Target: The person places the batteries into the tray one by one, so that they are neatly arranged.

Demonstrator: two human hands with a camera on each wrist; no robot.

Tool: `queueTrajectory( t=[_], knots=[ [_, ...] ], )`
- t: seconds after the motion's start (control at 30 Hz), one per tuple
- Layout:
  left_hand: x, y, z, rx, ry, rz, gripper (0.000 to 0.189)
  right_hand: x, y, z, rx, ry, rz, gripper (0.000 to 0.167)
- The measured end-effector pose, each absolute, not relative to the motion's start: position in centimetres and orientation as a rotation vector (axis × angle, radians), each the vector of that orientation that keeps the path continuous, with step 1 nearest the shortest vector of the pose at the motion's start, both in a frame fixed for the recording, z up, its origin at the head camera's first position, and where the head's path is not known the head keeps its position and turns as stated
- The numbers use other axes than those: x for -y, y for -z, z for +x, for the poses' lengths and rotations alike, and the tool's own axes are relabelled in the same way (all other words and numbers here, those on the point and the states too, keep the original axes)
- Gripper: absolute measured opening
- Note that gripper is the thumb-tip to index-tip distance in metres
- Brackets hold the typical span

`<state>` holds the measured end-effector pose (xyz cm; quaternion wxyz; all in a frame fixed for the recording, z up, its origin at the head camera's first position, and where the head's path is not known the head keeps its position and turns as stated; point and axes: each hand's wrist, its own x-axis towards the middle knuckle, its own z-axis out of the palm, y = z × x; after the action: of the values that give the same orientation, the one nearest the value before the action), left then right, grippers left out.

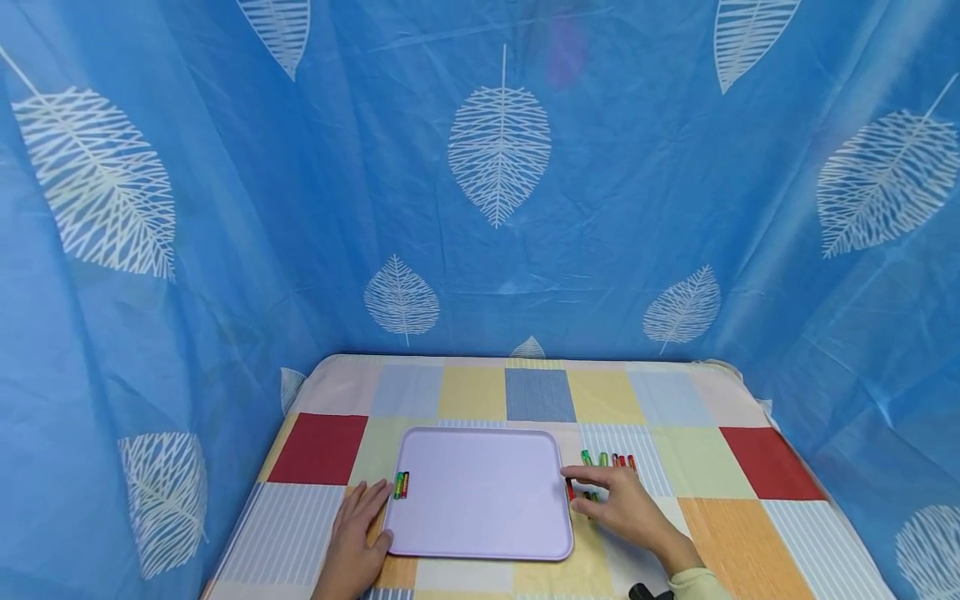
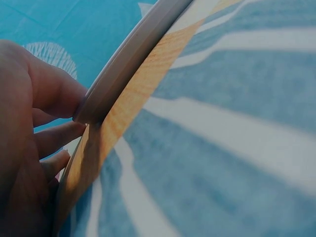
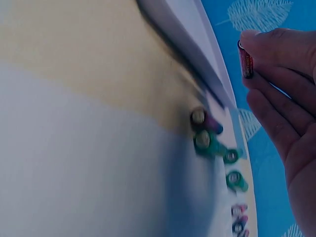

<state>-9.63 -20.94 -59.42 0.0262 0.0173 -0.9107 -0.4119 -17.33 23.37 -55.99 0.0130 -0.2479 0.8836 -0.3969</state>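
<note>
A light purple tray (image 1: 480,517) lies on the table, with a green battery (image 1: 398,486) and a red-and-dark battery (image 1: 406,485) side by side near its left rim. My left hand (image 1: 356,533) rests at that left edge with fingers extended; in the left wrist view its thumb touches the tray's rim (image 2: 123,69). At the tray's right edge, my right hand (image 1: 618,504) pinches a red battery (image 3: 246,61) between thumb and fingers, held up in the right wrist view. Beyond and beneath this hand are several more batteries, partly hidden by it.
Several loose batteries stand right of the tray, among them a green battery (image 1: 587,457) and a red battery (image 1: 622,462). A patchwork cloth (image 1: 735,533) covers the table. Blue curtains (image 1: 585,208) with white leaves hang at the back and sides. A black object (image 1: 641,592) shows by the right sleeve.
</note>
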Motion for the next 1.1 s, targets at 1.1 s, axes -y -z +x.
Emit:
queueTrajectory(
  t=[1.1],
  knots=[
    [20.8,59.5,-9.6,2.807,1.268,0.064,0.069,-13.8,56.1,-19.2,-2.575,1.396,-0.952,0.043]
  ],
)
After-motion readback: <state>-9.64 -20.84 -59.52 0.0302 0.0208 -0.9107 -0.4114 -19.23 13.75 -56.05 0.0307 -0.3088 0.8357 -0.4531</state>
